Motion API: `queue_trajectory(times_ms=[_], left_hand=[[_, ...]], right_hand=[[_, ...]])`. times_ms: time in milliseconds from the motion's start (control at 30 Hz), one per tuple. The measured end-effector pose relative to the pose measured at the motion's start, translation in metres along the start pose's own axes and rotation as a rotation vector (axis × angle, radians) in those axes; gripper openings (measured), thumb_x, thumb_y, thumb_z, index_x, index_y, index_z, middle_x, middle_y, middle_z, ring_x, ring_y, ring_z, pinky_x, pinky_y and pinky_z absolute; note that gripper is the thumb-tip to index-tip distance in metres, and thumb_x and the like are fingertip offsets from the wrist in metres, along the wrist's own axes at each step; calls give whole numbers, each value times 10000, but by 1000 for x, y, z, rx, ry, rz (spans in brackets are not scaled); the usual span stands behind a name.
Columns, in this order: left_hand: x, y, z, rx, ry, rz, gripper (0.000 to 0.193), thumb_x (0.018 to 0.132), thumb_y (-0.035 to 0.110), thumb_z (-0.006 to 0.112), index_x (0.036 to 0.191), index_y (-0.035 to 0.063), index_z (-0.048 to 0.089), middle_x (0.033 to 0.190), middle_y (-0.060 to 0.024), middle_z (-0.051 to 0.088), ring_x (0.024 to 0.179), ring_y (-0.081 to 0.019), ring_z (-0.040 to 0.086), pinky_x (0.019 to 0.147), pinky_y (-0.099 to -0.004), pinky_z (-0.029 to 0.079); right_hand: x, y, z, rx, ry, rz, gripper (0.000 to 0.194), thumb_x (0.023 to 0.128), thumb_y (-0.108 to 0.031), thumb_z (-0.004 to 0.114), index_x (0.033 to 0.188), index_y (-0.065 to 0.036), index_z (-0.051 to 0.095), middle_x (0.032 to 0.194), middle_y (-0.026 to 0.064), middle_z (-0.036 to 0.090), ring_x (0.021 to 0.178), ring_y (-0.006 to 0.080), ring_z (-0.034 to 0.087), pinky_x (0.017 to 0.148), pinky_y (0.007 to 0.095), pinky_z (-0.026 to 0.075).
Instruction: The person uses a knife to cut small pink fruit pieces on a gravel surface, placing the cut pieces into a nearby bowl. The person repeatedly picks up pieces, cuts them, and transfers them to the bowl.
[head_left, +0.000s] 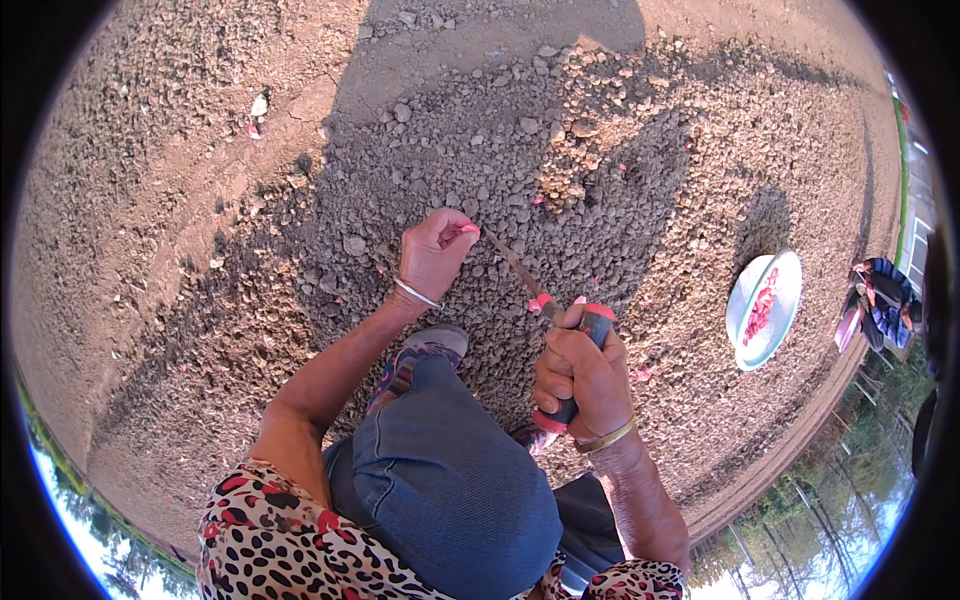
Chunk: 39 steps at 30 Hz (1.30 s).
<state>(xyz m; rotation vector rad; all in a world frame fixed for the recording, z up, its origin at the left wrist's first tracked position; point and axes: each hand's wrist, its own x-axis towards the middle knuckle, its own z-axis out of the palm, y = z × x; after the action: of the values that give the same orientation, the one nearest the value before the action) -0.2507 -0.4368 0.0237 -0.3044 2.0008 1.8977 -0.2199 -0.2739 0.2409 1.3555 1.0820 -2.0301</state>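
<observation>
My left hand (435, 255), with a pale bangle at the wrist, pinches a small pink piece (469, 229) between thumb and fingertips. It hovers over loose, cloddy soil (420, 165) in shadow. My right hand (589, 367) is wrapped around the dark grey and red handle of a hand tool (517, 266). The tool's narrow, soil-stained metal shank slants up and left, its tip close beside the left fingertips. Whether that tip touches the soil, I cannot tell. Pink bits (534, 305) show on the ground beside the tool.
A pale basin (737, 300) holding several pink pieces (761, 307) stands to the right on the soil. Farther right is another person (885, 304), low to the ground. My denim-covered knee (450, 472) and patterned shoe (427, 356) are below my hands. Scattered pink pieces (642, 374) dot the soil.
</observation>
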Motion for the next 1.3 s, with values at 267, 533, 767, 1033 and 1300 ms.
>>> queue_trajectory(times_ms=[267,533,767,1033,1300], left_hand=[[13,3,12,407,12,529,139,791,-40,684,905,17,627,853,-95,652,734,-218,635,649,-304,511],[18,-9,12,578,-31,850,191,740,-27,685,907,14,602,881,-114,608,811,-295,581,682,-395,500],[17,-12,9,654,-65,951,242,701,-40,644,941,-21,623,904,-117,593,806,-292,570,697,-388,503],[16,-5,9,764,-130,818,197,697,-19,627,893,-7,607,873,-106,555,834,-284,562,688,-385,491],[16,6,24,824,-66,750,140,703,-36,606,823,9,548,799,-119,517,774,-313,544,652,-411,474]], right_hand=[[12,-43,-21,7,-28,89,100,889,-58,528,925,-136,477,582,-40,333,427,74,340,359,263,327],[20,-50,-40,59,-59,123,106,897,-56,518,938,-150,489,588,-43,337,421,69,335,349,252,318],[17,-39,-48,118,-84,126,111,907,-49,509,942,-154,498,579,-45,335,417,69,335,345,252,305],[13,-40,-47,205,-85,137,113,920,-57,507,970,-157,525,592,-46,343,422,70,339,351,254,324],[-19,-60,-58,369,-116,193,93,954,-85,499,968,-160,552,586,-59,334,424,51,335,341,240,321]])
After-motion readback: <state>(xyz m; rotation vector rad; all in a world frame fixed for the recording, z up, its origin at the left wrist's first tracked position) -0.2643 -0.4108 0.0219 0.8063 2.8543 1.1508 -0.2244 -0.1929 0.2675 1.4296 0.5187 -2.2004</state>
